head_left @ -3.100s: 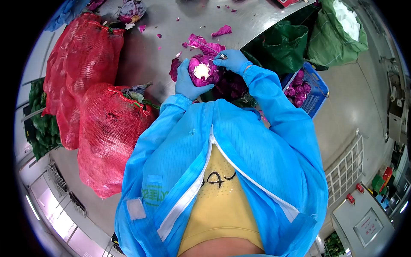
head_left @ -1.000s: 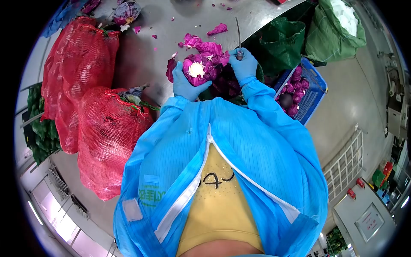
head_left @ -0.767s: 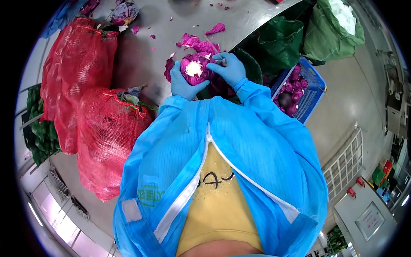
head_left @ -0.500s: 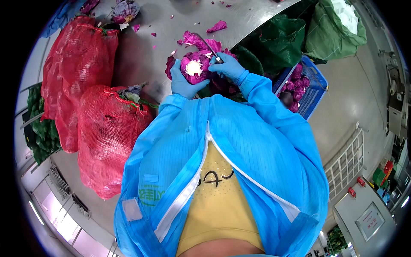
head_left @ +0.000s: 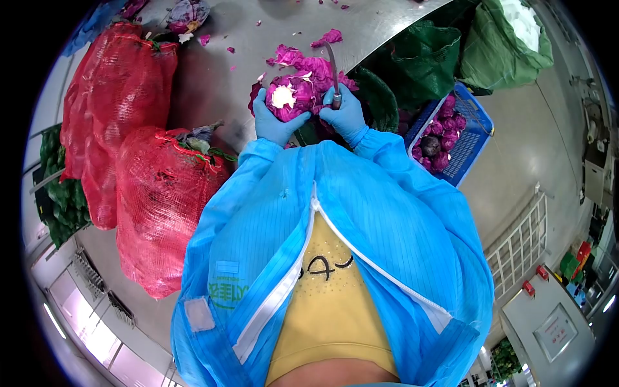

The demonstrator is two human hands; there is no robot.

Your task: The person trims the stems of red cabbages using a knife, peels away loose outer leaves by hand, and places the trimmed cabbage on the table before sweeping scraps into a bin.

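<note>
A red cabbage (head_left: 298,97) with a pale cut stem end faces me at the steel table's near edge. My left hand (head_left: 273,124), in a blue glove, cups it from the left and below. My right hand (head_left: 349,117), also gloved, is closed around the dark handle of a curved knife (head_left: 333,63). Its thin blade points up and away from me. The right thumb is close to the cabbage's right side; whether it touches is unclear. Loose purple cabbage leaves (head_left: 314,67) lie just behind the cabbage.
Red mesh sacks (head_left: 119,103) stand at left. A blue crate (head_left: 478,132) at right holds several small purple cabbages. Dark green sacks (head_left: 422,61) and a lighter green sack (head_left: 506,55) stand beyond it. Another cabbage (head_left: 187,16) lies on the steel table (head_left: 206,77).
My right hand has turned and lowered slightly, swinging the knife blade from pointing up-left to nearly straight away from me. The cabbage has tilted slightly left in my left hand.
</note>
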